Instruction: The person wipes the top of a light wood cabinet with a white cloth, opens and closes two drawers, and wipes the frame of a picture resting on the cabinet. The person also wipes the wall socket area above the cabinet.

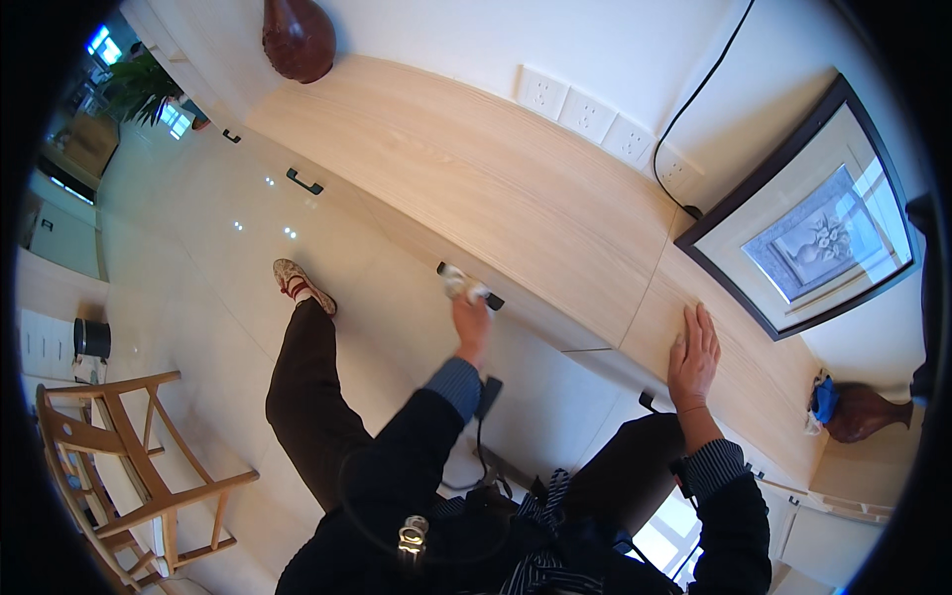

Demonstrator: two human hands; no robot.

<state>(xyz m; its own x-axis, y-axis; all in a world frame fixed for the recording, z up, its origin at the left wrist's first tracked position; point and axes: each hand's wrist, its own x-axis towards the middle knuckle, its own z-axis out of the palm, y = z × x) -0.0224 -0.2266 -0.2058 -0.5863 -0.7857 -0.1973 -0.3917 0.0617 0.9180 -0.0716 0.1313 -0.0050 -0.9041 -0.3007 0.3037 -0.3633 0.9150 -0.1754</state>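
My left hand (471,326) grips a crumpled whitish cloth (465,284), blurred, against a black drawer handle (494,301). The cloth covers the middle of that handle, so only its ends show. This handle sits on the front of a long, light wood-grain cabinet (476,186). My right hand (693,364) lies palm down on the cabinet top, fingers stretched out and holding nothing. Just beyond it leans a dark-framed picture (818,230) of flowers in a vase.
Wall sockets (587,115) and a black cable (695,97) run behind the cabinet. One brown vase (299,41) stands at the far end; another vase (863,413) is at right beside a blue cloth item (823,399). A wooden chair (141,454) stands on the glossy tiled floor (201,297).
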